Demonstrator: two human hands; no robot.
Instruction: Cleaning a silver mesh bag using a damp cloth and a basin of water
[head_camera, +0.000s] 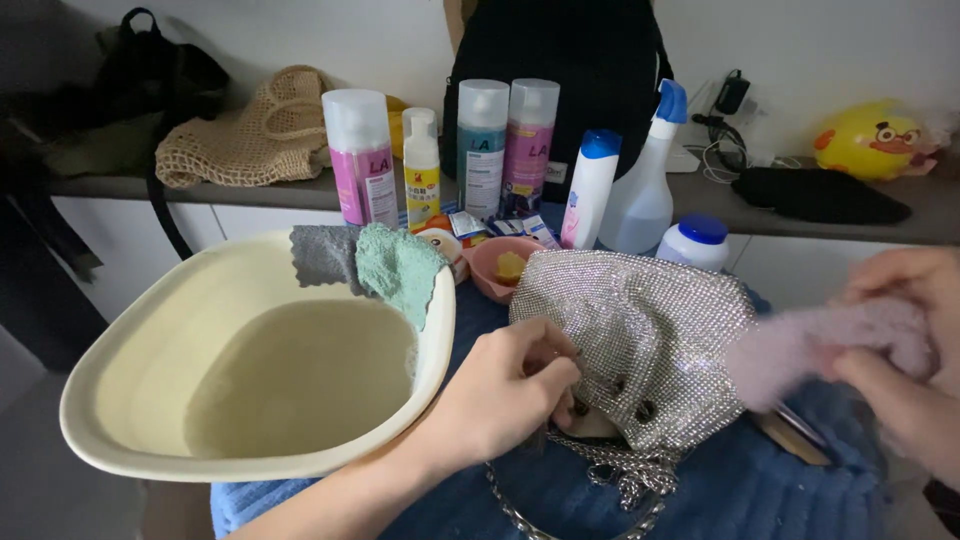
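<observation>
The left hand (505, 385) pinches the silver mesh bag (640, 330) at its near-left opening. The right hand (905, 350) grips a pink fluffy cloth (815, 345) against the bag's right side.

The left forearm comes in bare from the lower left, and the left hand (505, 390) lies palm down with its fingers curled and pinched together at the tips. The right hand (905, 350) sits at the right edge, blurred, its fingers bent into a loose grasp. The two hands are well apart.
</observation>
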